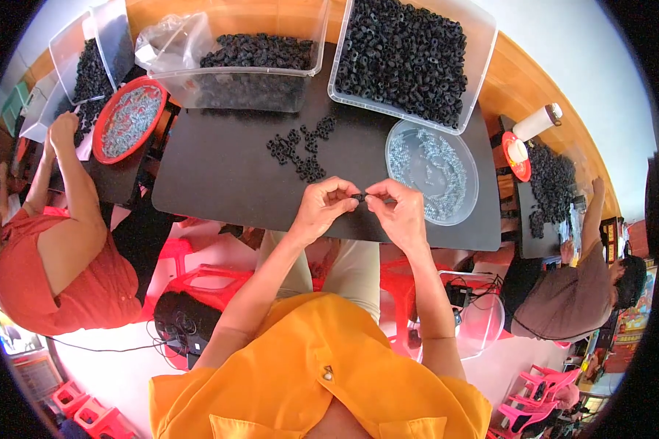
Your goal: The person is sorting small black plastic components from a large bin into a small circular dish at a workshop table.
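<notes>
Over the near edge of the dark table (227,157), my left hand (322,207) and my right hand (398,212) meet with fingertips pinched together. Between them is a small black plastic part (359,197), mostly covered by the fingers. Just beyond my hands lies a loose cluster of black plastic parts (304,150). Right of my right hand, a round clear tray (470,164) holds many small shiny metal pieces (447,164), too small to name.
At the back stand a clear bin (483,66) full of black parts and another clear bin (256,91) with a plastic bag. People work at tables to the left (58,256) and right (564,293). A red tray (101,121) of metal pieces is at left, a white bottle (536,123) at right.
</notes>
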`<action>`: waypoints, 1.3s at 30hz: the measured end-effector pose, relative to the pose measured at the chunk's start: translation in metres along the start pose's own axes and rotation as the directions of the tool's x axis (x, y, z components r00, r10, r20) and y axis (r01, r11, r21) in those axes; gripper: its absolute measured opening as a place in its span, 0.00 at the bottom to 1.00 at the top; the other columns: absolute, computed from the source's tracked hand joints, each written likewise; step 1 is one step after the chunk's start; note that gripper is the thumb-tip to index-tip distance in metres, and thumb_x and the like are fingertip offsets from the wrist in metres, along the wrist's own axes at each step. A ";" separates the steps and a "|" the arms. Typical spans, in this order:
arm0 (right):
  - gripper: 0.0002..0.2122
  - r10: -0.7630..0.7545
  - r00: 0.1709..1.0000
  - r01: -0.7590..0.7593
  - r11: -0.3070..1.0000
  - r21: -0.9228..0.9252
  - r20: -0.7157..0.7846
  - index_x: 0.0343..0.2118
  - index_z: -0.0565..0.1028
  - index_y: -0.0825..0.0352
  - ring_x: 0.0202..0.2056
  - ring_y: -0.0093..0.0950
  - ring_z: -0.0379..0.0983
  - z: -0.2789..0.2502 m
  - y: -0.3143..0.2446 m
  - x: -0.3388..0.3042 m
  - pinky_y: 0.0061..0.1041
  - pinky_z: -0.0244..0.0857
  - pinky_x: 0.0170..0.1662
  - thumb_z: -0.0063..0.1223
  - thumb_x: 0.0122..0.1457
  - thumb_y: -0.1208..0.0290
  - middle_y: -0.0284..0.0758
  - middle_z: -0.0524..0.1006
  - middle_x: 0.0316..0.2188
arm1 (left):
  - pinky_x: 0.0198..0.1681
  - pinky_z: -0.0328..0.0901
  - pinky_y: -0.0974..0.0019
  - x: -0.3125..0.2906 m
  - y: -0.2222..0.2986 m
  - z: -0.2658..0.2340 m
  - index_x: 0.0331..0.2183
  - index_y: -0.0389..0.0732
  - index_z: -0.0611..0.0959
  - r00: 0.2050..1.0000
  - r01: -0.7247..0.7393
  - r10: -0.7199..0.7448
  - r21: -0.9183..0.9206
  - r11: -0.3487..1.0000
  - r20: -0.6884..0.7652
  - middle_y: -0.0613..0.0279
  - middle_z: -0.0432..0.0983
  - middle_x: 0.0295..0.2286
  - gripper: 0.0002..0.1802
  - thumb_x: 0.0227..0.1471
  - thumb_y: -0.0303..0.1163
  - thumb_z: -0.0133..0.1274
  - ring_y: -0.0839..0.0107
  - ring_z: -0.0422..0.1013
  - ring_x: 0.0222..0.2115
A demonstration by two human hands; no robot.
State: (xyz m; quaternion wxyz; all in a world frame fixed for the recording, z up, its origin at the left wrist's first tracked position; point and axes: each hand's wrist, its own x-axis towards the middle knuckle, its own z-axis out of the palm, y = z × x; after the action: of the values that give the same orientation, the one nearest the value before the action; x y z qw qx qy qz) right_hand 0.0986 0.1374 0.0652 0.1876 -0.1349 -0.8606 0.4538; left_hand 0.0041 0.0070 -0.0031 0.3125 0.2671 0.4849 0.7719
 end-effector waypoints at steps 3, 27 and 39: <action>0.05 -0.106 0.994 0.102 0.990 -0.102 -0.035 0.28 0.75 0.71 0.25 0.25 0.75 0.006 0.003 -0.002 0.20 0.69 0.26 0.55 0.46 0.83 0.37 0.76 0.23 | 0.35 0.67 0.75 -0.002 -0.004 -0.001 0.33 0.33 0.77 0.999 0.037 -0.037 0.066 0.997 -0.004 0.65 0.74 0.30 0.08 0.46 0.18 0.54 0.80 0.70 0.30; 0.14 -0.373 0.923 0.370 0.787 -0.494 0.098 0.34 0.66 0.68 0.31 0.41 0.66 0.021 0.002 -0.013 0.37 0.66 0.28 0.47 0.41 0.84 0.40 0.67 0.27 | 0.23 0.62 0.76 0.001 0.000 0.018 0.28 0.32 0.80 0.973 -0.022 0.134 0.502 0.865 -0.189 0.67 0.75 0.20 0.08 0.39 0.19 0.57 0.83 0.66 0.19; 0.19 -0.395 0.899 0.425 0.676 -0.602 0.191 0.35 0.64 0.68 0.30 0.38 0.66 0.028 0.001 -0.002 0.30 0.69 0.26 0.51 0.36 0.84 0.38 0.67 0.27 | 0.25 0.64 0.71 0.009 -0.003 0.017 0.24 0.30 0.80 0.951 0.074 0.083 0.481 0.874 -0.298 0.59 0.76 0.19 0.06 0.39 0.22 0.55 0.78 0.69 0.20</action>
State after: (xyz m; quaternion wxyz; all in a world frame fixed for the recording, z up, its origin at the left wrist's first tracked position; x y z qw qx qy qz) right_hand 0.0882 0.1169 0.0499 0.2089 0.0168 -0.9738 0.0885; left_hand 0.0111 0.0240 0.0012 0.1537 0.2140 0.7054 0.6580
